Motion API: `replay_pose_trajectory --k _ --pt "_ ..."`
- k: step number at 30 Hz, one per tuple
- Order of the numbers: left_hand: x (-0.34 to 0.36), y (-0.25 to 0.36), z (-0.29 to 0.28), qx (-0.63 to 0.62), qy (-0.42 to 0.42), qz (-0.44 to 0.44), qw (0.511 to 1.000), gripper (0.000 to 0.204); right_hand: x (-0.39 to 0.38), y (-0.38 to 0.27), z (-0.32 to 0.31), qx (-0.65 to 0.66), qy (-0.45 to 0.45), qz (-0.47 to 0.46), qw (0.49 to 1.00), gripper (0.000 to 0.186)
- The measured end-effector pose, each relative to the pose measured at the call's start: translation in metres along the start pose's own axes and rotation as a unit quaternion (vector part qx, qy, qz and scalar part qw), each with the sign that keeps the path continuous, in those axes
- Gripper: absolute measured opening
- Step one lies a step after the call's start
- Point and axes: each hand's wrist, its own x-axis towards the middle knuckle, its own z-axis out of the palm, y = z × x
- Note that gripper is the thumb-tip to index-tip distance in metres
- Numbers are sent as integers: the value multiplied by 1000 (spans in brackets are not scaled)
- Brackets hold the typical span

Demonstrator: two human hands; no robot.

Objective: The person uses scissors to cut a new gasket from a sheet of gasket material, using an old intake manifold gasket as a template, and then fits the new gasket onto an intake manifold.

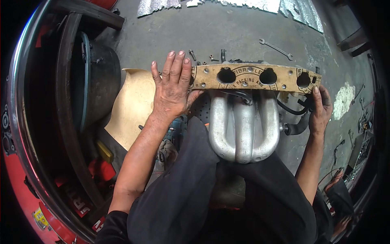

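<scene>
A silver intake manifold (243, 134) with curved runners rests between my legs, its flange facing up. Along that flange lies a tan gasket (248, 77) with large port holes and small bolt holes. My left hand (172, 91) is flat over the gasket's left end, fingers stretched out, covering part of it. At the opposite end, my right hand (321, 107) grips the flange edge, its thumb against the gasket; the other fingers are partly hidden. A black hose (298, 126) sticks out on the manifold's right side. Beside my left hand is a tan gasket sheet (132, 101).
An open-end wrench (276, 49) and a bolt (192, 55) lie on the grey floor beyond the manifold. Silver foil sheets (252, 4) are at the far edge. A dark drum (101, 65) stands left, near a metal frame (67, 81). Assorted tools (365, 118) lie far right.
</scene>
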Motion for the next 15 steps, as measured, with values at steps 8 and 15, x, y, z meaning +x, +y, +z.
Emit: replay_pose_trajectory --k 8,15 --pt "20 29 -31 -58 39 5 998 104 0 2 3 -29 7 -26 999 27" --pt "40 29 -27 -127 -24 4 992 92 -1 -11 3 52 12 26 998 30"
